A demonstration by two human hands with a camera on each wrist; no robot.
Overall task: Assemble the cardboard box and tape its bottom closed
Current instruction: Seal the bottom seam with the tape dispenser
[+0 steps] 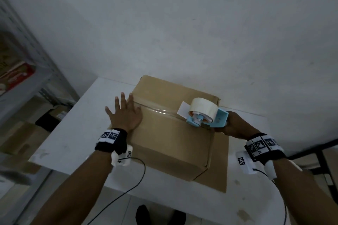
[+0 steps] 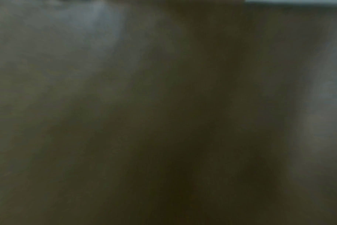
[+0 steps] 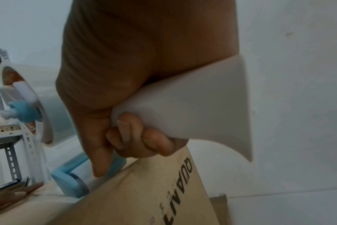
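Note:
A brown cardboard box (image 1: 170, 139) stands on the white table (image 1: 76, 133), flaps folded shut on top. A strip of clear tape (image 1: 157, 110) runs along the middle seam. My left hand (image 1: 124, 113) lies flat with fingers spread at the box's left end, over the seam. My right hand (image 1: 236, 126) grips the white handle (image 3: 192, 106) of a blue tape dispenser (image 1: 206, 115) at the box's right edge (image 3: 144, 190). The dispenser carries a roll of clear tape (image 1: 202, 108). The left wrist view is dark and blurred.
A flat cardboard sheet (image 1: 217, 171) lies under the box's near right corner. A grey metal shelf rack (image 1: 27, 82) with packages stands at the left. The white wall (image 1: 201, 33) is right behind the table. A wrist-camera cable (image 1: 135, 184) hangs over the table's front edge.

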